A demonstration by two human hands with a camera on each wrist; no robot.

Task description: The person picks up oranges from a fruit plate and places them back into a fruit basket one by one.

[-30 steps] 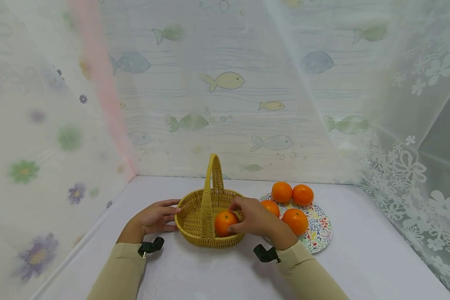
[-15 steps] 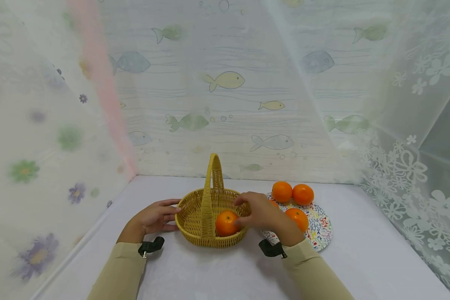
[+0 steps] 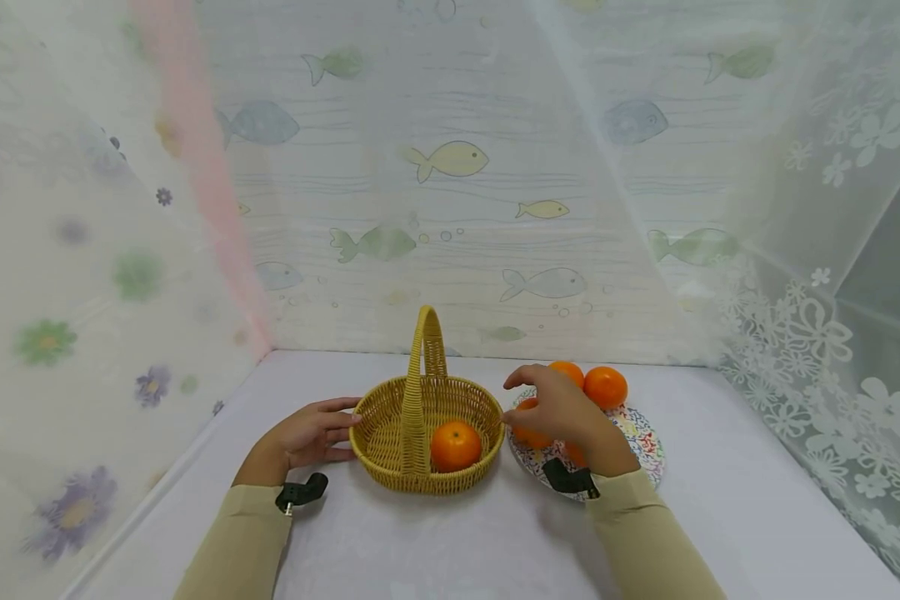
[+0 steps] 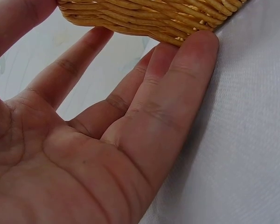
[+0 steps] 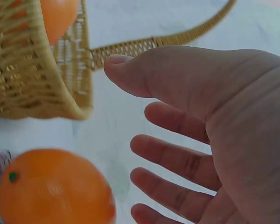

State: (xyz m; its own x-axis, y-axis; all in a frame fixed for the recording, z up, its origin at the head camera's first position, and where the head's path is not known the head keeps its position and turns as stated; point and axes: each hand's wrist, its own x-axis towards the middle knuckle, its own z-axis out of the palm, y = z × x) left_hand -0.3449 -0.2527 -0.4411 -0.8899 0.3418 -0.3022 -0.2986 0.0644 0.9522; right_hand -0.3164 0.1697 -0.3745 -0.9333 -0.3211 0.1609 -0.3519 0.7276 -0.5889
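In the head view, a yellow wicker basket with a tall arched handle stands on the table, one orange lying in its right half. My left hand touches the basket's left side with nearly straight fingers; the left wrist view shows its fingertips against the weave. My right hand holds nothing and hovers over the left part of a patterned plate, fingers spread. An orange on the plate lies just beyond those fingers in the right wrist view. Part of the plate is hidden by this hand.
Other oranges rest on the plate, among them one at the back right and one behind my hand. A white cloth covers the table. Sheer curtains with fish and flowers surround it at the back and sides.
My right hand has let go of the orange in the basket and moved right, out of the basket to above the plate. My left hand stays at the basket's side.
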